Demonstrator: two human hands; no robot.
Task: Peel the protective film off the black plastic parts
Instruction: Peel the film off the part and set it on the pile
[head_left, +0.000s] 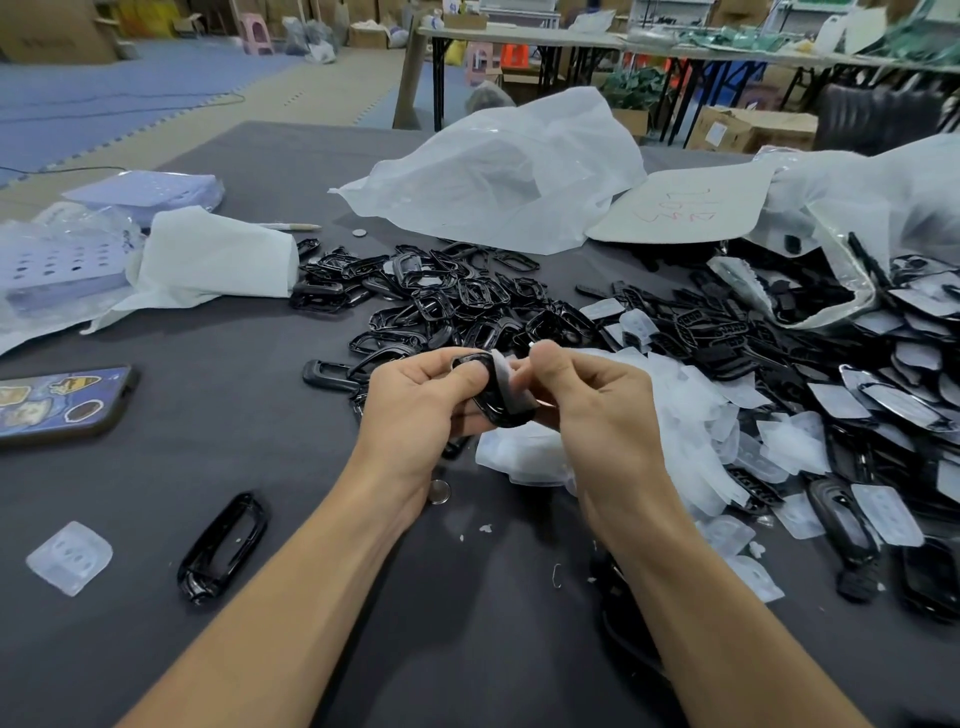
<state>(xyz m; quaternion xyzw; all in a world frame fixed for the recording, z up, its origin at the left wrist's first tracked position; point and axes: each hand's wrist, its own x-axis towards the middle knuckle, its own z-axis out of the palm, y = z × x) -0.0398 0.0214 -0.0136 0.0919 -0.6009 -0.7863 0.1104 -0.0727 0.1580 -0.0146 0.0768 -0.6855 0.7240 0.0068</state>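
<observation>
Left grip (415, 400) holds black part (511, 418) over desk (260, 426) middle; right grip (597, 400) pinches its film (506, 384), partly peeled off.

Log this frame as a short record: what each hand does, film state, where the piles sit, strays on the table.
left hand: grips a black plastic part
right hand: pinches the protective film
film state: partly lifted, not yet off the part
bare frames heap: beyond the hands
film-covered parts heap: to the right
discarded films pile: below and right of the right hand
strays: phone at left; single frame beside the left forearm
surface: dark table
</observation>
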